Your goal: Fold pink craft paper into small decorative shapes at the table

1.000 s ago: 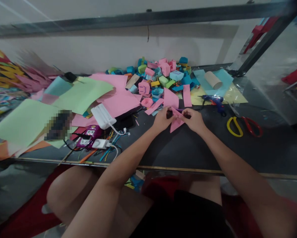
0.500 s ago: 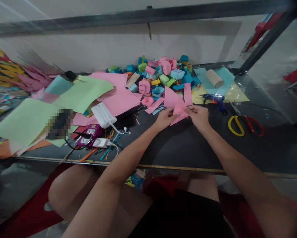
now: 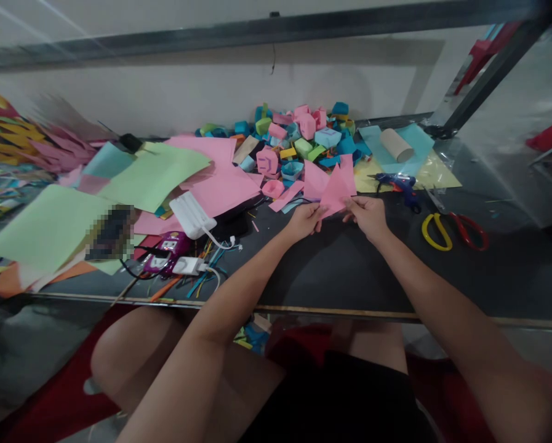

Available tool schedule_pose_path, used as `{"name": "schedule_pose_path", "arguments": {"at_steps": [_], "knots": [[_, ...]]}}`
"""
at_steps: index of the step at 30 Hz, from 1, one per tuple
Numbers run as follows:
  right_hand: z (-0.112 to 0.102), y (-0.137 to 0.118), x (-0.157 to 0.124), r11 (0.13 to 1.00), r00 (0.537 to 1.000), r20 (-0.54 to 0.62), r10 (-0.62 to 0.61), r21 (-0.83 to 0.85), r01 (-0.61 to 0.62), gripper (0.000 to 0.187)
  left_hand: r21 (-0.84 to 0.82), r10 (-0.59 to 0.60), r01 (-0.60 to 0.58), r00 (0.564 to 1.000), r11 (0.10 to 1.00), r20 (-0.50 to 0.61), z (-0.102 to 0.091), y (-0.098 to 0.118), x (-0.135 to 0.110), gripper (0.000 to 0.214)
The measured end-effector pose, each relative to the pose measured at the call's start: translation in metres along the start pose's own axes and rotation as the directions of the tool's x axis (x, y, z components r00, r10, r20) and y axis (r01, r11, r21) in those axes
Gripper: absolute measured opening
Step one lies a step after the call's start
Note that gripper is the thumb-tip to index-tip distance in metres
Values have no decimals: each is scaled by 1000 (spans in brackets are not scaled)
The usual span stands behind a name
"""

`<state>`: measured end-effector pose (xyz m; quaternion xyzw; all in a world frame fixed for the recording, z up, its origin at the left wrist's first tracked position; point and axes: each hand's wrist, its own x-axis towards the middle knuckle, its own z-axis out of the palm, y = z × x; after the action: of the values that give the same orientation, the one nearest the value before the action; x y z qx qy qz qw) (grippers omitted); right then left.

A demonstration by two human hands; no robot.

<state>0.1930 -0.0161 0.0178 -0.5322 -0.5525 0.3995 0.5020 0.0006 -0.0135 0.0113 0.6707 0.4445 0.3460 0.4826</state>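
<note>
Between my hands is a pink paper piece with a pointed top, raised a little over the dark table. My left hand pinches its lower left edge. Its lower right side is pinched between the thumb and fingers of my right hand. Just behind it lie another pink paper piece and a pink paper strip. A narrow pink strip rests to the left of them, beside a small pink folded paper cup.
Small folded paper boxes are heaped against the wall. Right of my hands lie scissors with one yellow and one red handle, a blue glue gun and a cardboard tube. To the left are green sheets, a white power adapter and a purple power strip.
The pink paper piece has turned slightly and its lower corner has shifted up, away from me. My left fingers have curled more under its edge. Both hands keep hold.
</note>
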Motion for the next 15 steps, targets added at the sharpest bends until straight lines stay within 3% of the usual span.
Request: {"name": "schedule_pose_path", "arguments": {"at_steps": [7,15], "knots": [[-1,-6,-2,1000,999,36,-2,21,1,56,47,-35,34,999,998,24,-6,8,-4,37],[-2,-3,1,1000,976,216,-13,-19,18,58,13,155,-154,988,988,-25,-14,-13,7,56]]}}
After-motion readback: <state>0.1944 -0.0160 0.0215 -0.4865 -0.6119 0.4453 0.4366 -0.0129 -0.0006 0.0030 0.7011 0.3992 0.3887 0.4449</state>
